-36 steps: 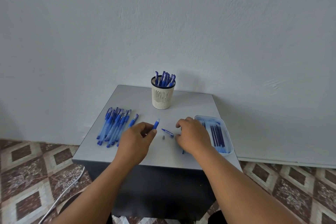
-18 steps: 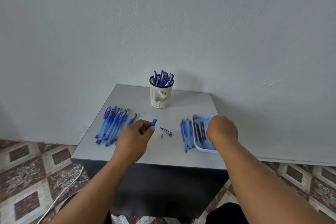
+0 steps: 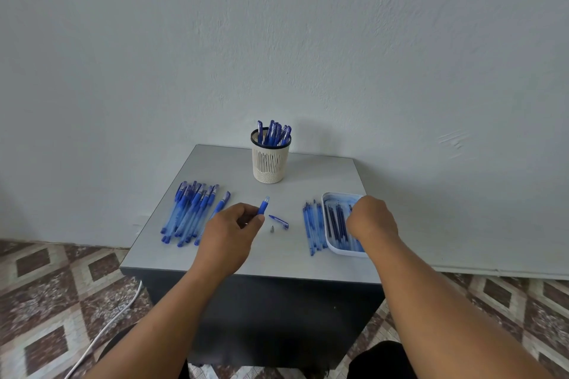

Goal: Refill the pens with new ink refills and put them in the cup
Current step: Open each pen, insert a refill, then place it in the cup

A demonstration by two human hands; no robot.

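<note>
Two bare forearms, sleeveless to the frame edge. Left hand (image 3: pixel 229 232) and right hand (image 3: pixel 372 218) ungloved. No rings, watch or bands visible. Dark garment visible at lower frame edge, near both knees; type indistinguishable.

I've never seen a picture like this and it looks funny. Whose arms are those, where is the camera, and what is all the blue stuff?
The arms belong to a person who wears a camera on the head, so you see what they see, looking forward and down. There is only this one view.

In front is a small gray table. At the back stands a cream cup with blue pens sticking out. On the left lies a pile of pens. On the right sits a white tray holding dark ink refills, with some pale blue tubes beside it. In the middle lie a pen cap and a tiny metal tip.

The left hand holds a pen body. The right hand reaches into the tray; I cannot see what its fingers hold.
</note>
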